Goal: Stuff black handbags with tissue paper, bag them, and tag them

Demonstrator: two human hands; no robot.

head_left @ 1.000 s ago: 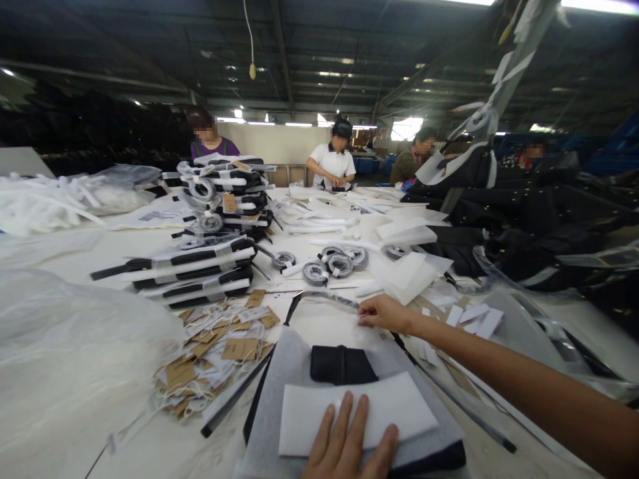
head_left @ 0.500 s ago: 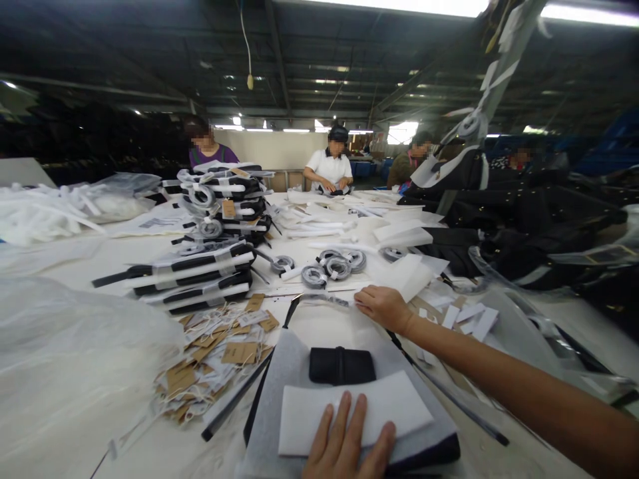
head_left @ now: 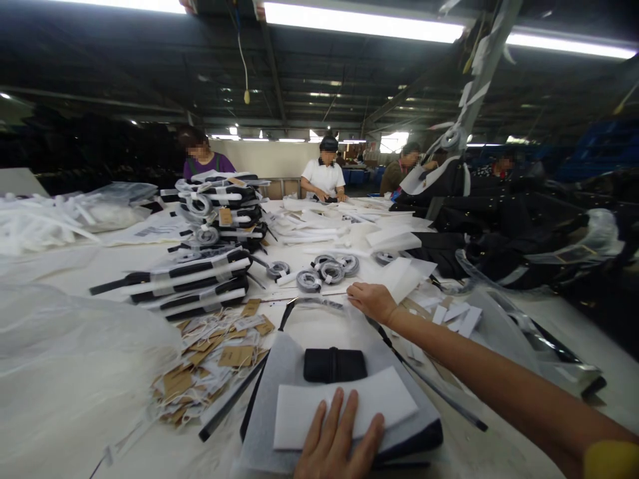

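Observation:
My left hand (head_left: pixel 338 442) lies flat with its fingers spread on a white padding sheet (head_left: pixel 294 416). The sheet rests on the front of a dark bag wrapped in pale tissue (head_left: pixel 272 399). Just beyond the sheet is a black strap tab or small case (head_left: pixel 334 365). My right hand (head_left: pixel 370 303) is closed at the right end of the bag's raised handle (head_left: pixel 312 301), beside thin translucent wrapping. What its fingers pinch is too small to make out. Dark straps extend along both sides of the bag.
Brown tags with white strings (head_left: pixel 237 356) lie left of the bag, behind them stacked wrapped straps (head_left: pixel 200 283). Coiled straps (head_left: pixel 329 269) sit beyond the handle. Clear plastic (head_left: pixel 74 379) covers the near left; black bags (head_left: pixel 524 219) fill the right. People work across the table.
The view has tilted up a little and shifted, so the table's things sit slightly further left. Both hands keep nearly the same places on the bag.

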